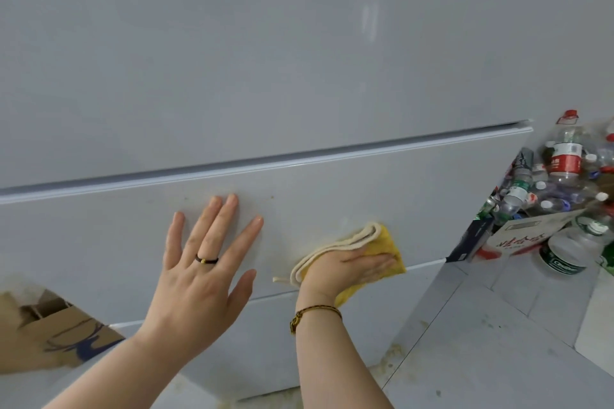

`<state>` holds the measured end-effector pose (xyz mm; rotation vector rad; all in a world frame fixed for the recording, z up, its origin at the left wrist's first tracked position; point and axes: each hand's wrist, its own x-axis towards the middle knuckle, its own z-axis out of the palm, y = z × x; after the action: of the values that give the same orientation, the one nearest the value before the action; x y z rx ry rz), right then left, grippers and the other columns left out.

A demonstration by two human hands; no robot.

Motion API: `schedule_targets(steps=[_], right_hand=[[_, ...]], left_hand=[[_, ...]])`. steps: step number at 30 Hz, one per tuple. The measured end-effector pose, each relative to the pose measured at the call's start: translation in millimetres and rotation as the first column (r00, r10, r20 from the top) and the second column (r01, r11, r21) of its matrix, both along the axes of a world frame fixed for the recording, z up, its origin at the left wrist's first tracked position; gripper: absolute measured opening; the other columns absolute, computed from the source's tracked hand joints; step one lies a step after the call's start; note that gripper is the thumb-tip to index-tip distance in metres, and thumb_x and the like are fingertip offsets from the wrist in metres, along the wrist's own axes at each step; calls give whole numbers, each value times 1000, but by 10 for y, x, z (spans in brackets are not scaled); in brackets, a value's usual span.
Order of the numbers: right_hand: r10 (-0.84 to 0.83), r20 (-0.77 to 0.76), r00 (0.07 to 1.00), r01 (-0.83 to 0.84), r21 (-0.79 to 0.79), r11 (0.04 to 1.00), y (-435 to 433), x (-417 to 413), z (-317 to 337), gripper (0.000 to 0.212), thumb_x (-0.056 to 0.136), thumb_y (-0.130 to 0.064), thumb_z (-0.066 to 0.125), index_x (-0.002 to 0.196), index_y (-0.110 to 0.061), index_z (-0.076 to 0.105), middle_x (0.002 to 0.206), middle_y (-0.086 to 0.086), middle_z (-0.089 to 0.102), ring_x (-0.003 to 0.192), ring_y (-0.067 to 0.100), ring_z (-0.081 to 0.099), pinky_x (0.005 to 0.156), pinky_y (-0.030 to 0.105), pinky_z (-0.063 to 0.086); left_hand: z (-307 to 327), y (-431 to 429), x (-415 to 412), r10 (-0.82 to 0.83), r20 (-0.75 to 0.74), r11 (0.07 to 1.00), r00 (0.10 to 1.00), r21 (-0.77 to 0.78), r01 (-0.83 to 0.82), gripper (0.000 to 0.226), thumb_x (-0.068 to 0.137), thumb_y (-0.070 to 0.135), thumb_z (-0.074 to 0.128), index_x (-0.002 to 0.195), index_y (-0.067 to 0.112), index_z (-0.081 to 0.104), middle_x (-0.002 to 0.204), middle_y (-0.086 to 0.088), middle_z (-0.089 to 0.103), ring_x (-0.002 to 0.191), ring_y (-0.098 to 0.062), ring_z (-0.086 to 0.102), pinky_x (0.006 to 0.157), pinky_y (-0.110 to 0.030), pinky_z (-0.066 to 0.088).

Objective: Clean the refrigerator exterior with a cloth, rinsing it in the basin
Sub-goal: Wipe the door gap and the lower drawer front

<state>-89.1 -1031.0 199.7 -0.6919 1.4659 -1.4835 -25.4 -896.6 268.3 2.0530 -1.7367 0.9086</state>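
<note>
The white refrigerator [299, 60] fills most of the view, with a seam between its upper and lower doors. My left hand [202, 262] lies flat on the lower door, fingers spread and straight. To its right, my right hand [349, 267] presses a folded yellow cloth [382, 239] with a cream edge flat against the same door, fingers straight and pointing right. Faint yellowish marks show on the door around the cloth. No basin is in view.
A cardboard box [518, 236] heaped with empty plastic bottles [564, 156] stands on the tiled floor [481, 342] to the refrigerator's right. Another bottle [564, 252] lies beside it. A brown cardboard box [63, 335] sits at lower left.
</note>
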Motion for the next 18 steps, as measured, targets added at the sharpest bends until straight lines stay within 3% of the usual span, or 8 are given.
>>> schedule_targets(steps=[3,5,7,10,14,18], right_hand=[[-58,-184,981,-11,-354,935,163,159,335,67,95,-43,24,143,1,9,150,10,4,141,25,0,110,13,-6],[-89,-302,949,-84,-513,854,262,272,368,68,96,-49,21,143,-1,12,149,14,9,138,28,4,112,19,-2],[-97,-387,917,-141,-542,828,303,307,237,66,96,-52,16,139,-2,11,150,19,11,136,30,5,113,23,-1],[-69,-394,917,-143,-483,864,414,350,49,77,95,-53,13,139,11,15,146,32,13,135,33,6,112,15,-4],[-68,-237,969,-51,-463,885,441,436,281,86,91,-59,12,139,11,13,144,13,8,135,31,4,108,8,-8],[-174,-382,907,-139,-665,734,531,576,570,67,96,-50,17,141,-1,14,151,21,13,139,34,5,114,26,-1]], left_hand=[[-4,177,95,33,-57,999,998,7,-33,47,96,44,17,137,23,21,155,6,-7,143,-13,-2,116,-37,-4],[-23,281,122,70,-97,998,993,7,-69,49,95,46,15,138,23,20,155,6,-8,143,-14,-4,116,-37,-4],[-39,365,127,70,-132,997,989,-4,-71,51,95,47,15,142,27,16,155,5,-8,143,-15,-4,116,-37,-5],[0,511,191,93,-187,995,978,-21,-99,53,95,48,15,144,29,12,155,3,-5,143,-13,-6,116,-34,-6],[52,791,300,172,-344,984,923,19,-177,57,94,51,14,137,16,22,145,-17,17,142,-9,-9,115,-30,-7],[8,1000,425,214,-485,957,848,-70,-281,63,85,43,37,137,12,21,145,-14,14,139,0,-11,112,-22,-7]])
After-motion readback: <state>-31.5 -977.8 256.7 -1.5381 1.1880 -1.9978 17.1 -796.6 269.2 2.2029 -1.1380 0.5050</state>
